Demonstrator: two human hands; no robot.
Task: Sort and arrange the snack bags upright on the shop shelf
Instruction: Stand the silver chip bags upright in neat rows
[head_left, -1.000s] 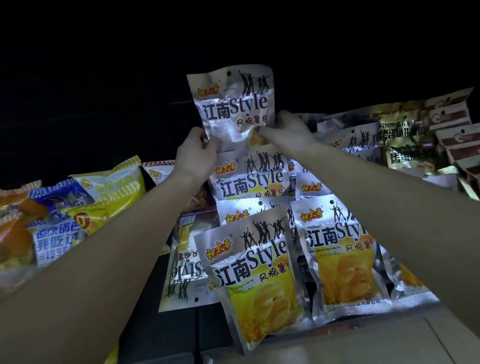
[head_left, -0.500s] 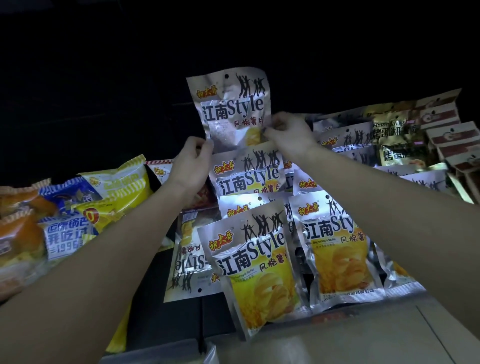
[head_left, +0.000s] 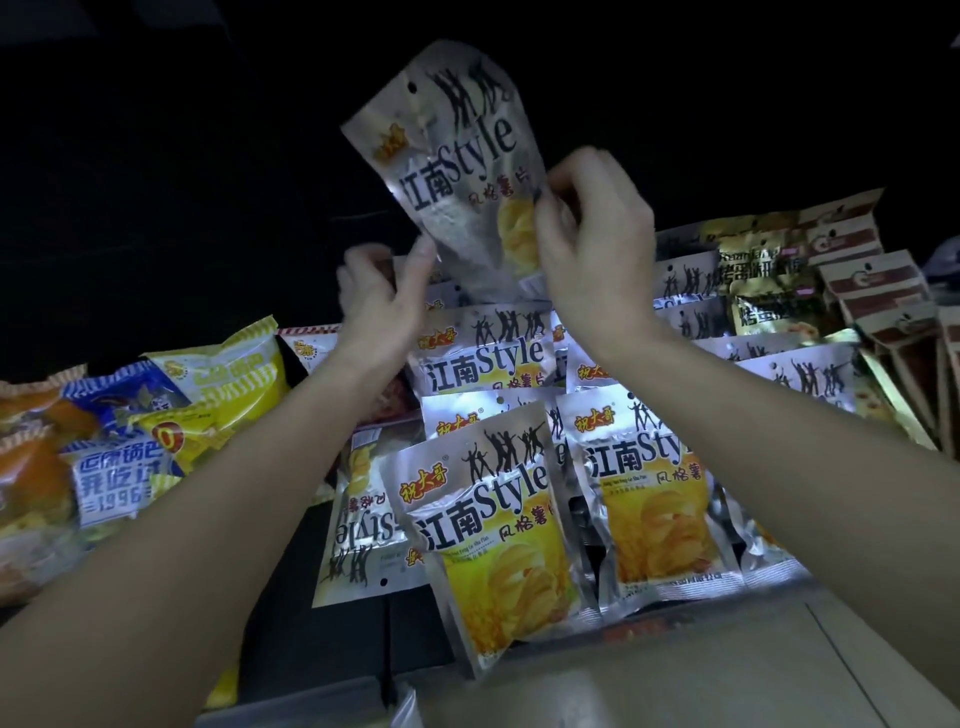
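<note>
Held bag (head_left: 457, 171): silver foil chip bag w/ "Style" print, up in the air above the shelf stock, tilted w/ top leaning left, front facing cam. Right hand (head_left: 597, 244) grips its right edge near the yellow chip picture; thumb + fingers pinched on the foil, so closed on the bag. Left hand (head_left: 384, 306) sits at the bag's lower-left corner; fingertips (head_left: 423, 249) touch or nearly touch the edge. Fingers curled but can't tell if it's actually gripping, contact point blurred.

Below: row of same silver bags (head_left: 483, 358) standing behind, two front bags, front-left bag (head_left: 493, 535) and front-right bag (head_left: 649, 499), leaning fwd. One upside-down bag (head_left: 358, 525) lies flat left of them, partly under the front-left bag. Left side: yellow bag (head_left: 234, 384), blue/white bag (head_left: 114, 467), orange bags (head_left: 31, 467) cut off at frame edge. Right side: gold bags (head_left: 763, 291) and brown/white packs (head_left: 872, 280), txt too small to read. Shelf edge (head_left: 675, 670) at bottom, pale.

Hidden: bottom of held bag behind both hands; the stock behind it mostly blocked. Bkgd above shelf black, nothing readable. Motion blur on both hands.

Vs 0.5 s ago: the bag was upright and lower, just behind the back row; now lifted higher and rotated to a slant. Right hand moved up w/ it. Left hand rose from the back-row bag top to the held bag's corner. Shelf stock unchanged.
</note>
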